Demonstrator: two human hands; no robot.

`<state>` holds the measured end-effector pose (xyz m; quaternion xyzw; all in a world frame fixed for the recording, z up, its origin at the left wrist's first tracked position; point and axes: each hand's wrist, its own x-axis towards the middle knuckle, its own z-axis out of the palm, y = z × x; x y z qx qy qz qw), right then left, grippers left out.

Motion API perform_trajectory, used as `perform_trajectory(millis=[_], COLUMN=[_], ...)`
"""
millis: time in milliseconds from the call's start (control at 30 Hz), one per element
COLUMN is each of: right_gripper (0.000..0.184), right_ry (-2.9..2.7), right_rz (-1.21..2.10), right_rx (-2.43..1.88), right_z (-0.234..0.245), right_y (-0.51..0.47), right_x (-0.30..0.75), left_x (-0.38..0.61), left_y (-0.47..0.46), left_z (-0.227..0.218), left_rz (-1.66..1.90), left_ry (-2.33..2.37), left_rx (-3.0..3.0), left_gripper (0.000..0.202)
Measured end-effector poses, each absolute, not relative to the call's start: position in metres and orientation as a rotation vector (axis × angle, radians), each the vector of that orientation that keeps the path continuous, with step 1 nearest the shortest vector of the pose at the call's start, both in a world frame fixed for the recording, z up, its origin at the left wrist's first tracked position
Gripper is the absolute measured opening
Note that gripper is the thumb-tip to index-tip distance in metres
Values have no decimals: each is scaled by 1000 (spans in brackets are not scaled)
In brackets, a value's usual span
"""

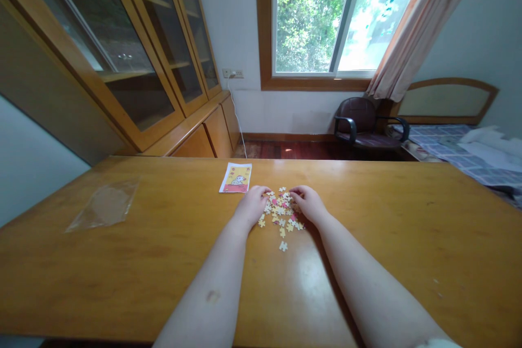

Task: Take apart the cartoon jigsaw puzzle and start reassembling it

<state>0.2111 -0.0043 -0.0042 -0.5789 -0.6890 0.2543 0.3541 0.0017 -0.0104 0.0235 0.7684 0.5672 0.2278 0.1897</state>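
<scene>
A loose pile of jigsaw puzzle pieces (280, 210), white, yellow and pink, lies on the wooden table between my hands. Around the pile's left edge my left hand (253, 205) is curved, its fingertips at the pieces and its thumb apart from the fingers. On the opposite side rests my right hand (309, 204), fingers bent inward over the right edge, touching or nearly touching pieces there. Its palm side is hidden. One white puzzle piece (283, 247) lies separate, nearer to me. Beyond my left hand is a picture card (236, 178) with a white cartoon animal on yellow and red.
A clear plastic bag (106, 204) lies flat on the table (183, 261) at the left. Past the far edge stand a glass-door cabinet (163, 54), a dark office chair (365, 122) and a bed (440, 138). A white cable (236, 111) hangs from the wall socket.
</scene>
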Motion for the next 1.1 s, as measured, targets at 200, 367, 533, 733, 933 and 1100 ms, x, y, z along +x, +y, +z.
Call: perform_trajectory(millis=[200,367,533,733,933,1100], right_gripper=[72,59,28,31,73,118], right_ry=[-2135,-2297,-2160,-1609,-2044,-2492], right_rz=[537,448,515,903,603,403], right_rx=[-1561,-1583,-1372,-1351,-1403,-1357], right_z=[-8,-12,-15,-17,-14,-13], right_y=[-11,-16,-10,2,-27,-50], right_x=[206,194,195,205,236,252], left_x=[5,21,24,17,-7,-25], left_y=[-19,-13,-7,0,-21,-65], left_z=[10,-5,-9,-10,-5,-1], left_rz=[100,212,539,884,705,252], left_ry=[1715,1537,1445,1365,1432,1463], left_rx=[2189,2349,2270,1856,1961,2379], left_gripper=[93,80,47,34,70,127])
